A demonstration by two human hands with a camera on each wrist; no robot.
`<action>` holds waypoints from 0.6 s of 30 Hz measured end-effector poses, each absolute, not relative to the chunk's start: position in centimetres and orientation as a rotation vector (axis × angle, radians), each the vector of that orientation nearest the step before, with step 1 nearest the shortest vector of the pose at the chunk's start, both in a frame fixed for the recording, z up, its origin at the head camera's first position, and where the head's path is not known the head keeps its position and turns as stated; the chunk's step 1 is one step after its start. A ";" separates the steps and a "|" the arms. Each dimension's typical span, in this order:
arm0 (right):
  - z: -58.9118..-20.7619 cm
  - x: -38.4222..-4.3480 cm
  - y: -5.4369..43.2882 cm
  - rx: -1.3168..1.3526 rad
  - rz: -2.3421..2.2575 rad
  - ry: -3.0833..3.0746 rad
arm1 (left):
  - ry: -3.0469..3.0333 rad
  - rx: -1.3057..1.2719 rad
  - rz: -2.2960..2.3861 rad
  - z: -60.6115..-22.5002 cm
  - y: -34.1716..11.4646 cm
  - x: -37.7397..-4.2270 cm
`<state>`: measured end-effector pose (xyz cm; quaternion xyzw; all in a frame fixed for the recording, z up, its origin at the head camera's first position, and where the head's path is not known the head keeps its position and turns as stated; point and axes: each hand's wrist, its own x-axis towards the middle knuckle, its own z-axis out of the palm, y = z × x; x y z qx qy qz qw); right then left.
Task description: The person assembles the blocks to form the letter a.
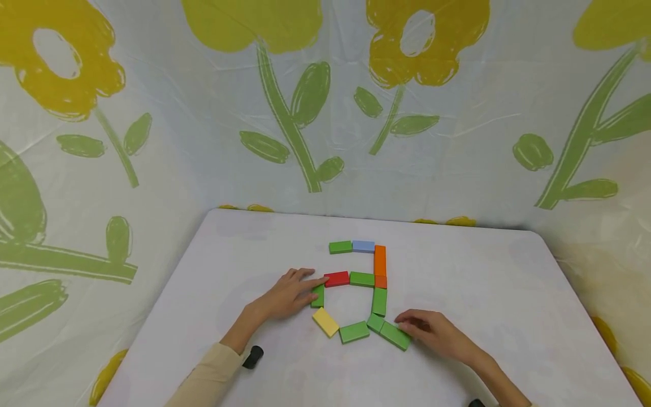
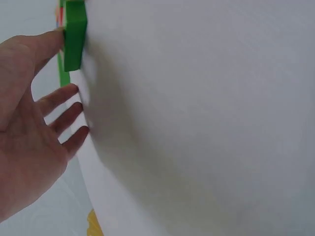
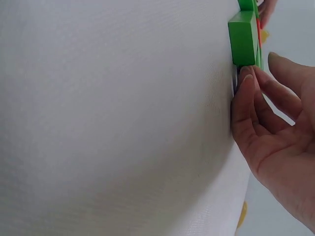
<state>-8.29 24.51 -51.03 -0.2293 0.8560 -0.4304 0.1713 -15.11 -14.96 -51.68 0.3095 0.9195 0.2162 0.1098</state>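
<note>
My left hand [image 1: 289, 294] lies over a green block [image 1: 317, 296], its index finger reaching to the left end of a red block [image 1: 337, 279]. In the left wrist view, the thumb touches a green block [image 2: 75, 37] while the other fingers are spread apart. On the right, my right hand [image 1: 437, 330] is beside the outer end of a slanted green block [image 1: 395, 336]. Its fingers are loosely bent near that block [image 3: 243, 42] in the right wrist view, with the thumb apart. Whether these fingertips touch the block is hard to tell.
Blocks form a closed loop with a branch above. It includes a yellow block [image 1: 325, 323], a lower green block [image 1: 354, 332], an orange block [image 1: 380, 261] and a blue block [image 1: 363, 246]. They lie on a white table [image 1: 244, 249] before a flower-patterned cloth [image 1: 203, 124].
</note>
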 end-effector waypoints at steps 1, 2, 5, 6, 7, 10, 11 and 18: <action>-51.0 -8.3 24.5 -0.637 -1.227 2.442 | 2.699 0.901 0.645 -51.6 -14.9 -15.2; -51.1 -8.4 24.6 -0.623 -1.231 2.456 | 2.694 0.891 0.661 -51.5 -14.7 -15.3; -51.1 -8.5 24.7 -0.576 -1.249 2.522 | 2.696 0.843 0.712 -51.3 -14.3 -15.6; -51.1 -8.5 24.7 -0.549 -1.254 2.561 | 2.702 0.828 0.725 -51.2 -14.2 -15.7; -51.1 -8.6 24.8 -0.537 -1.264 2.611 | 2.708 0.808 0.735 -51.0 -14.1 -15.7; -51.3 -8.8 25.1 -0.591 -1.263 2.828 | 2.712 0.749 0.775 -50.3 -14.1 -15.6; -51.3 -9.0 25.3 -0.620 -1.254 2.909 | 2.718 0.736 0.783 -50.0 -14.3 -15.6; -51.6 -10.4 27.9 -0.838 -1.130 3.316 | 2.805 0.706 0.842 -49.6 -15.6 -16.1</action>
